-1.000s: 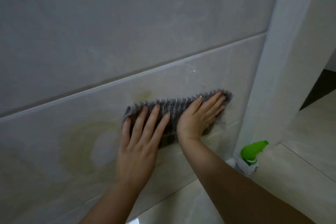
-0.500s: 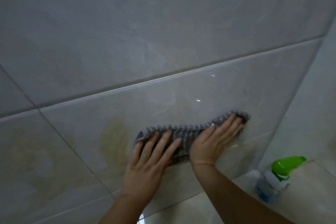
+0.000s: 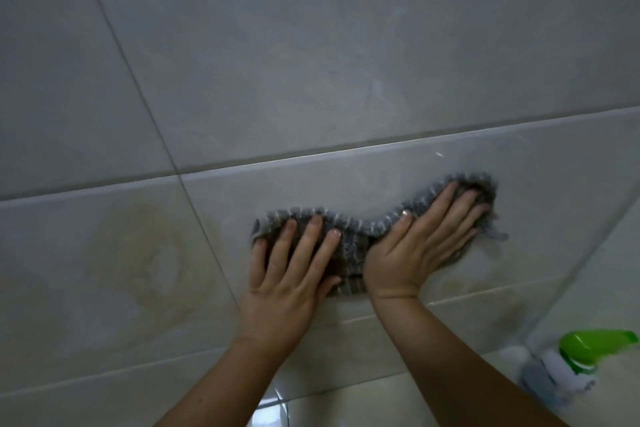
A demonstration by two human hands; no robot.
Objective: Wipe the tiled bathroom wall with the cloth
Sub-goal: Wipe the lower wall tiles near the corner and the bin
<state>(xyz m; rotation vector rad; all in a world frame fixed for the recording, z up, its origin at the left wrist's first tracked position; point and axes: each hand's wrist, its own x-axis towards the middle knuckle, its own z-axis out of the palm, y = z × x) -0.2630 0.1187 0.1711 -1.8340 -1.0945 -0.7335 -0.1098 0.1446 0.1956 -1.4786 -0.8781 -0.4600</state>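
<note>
Cloth (image 3: 349, 246), grey and ribbed, lies stretched flat against the lower row of the tiled wall (image 3: 311, 62), just under the long grout line (image 3: 346, 150) and low down near the floor (image 3: 346, 402). Both palms pin it there. The left hand (image 3: 291, 274) has its fingers straight and spread over the cloth's left end, and the right hand (image 3: 419, 250) has its fingers straight and close together over the raised right end. Neither hand curls round the fabric; they press, they don't clutch.

From where I stand this looks like a two-handed sweep across the tile. To do it well, I'd lean even weight through both palms so the middle of the cloth, whose top edge dips between them, meets the glaze too. A yellowish stain (image 3: 138, 253) sits on the tile to the left, well apart from the cloth, so the strokes ought to head that way, each pass overlapping the last. Mind the green-capped spray bottle (image 3: 588, 357) standing on the floor at the right, not far from the right forearm
</note>
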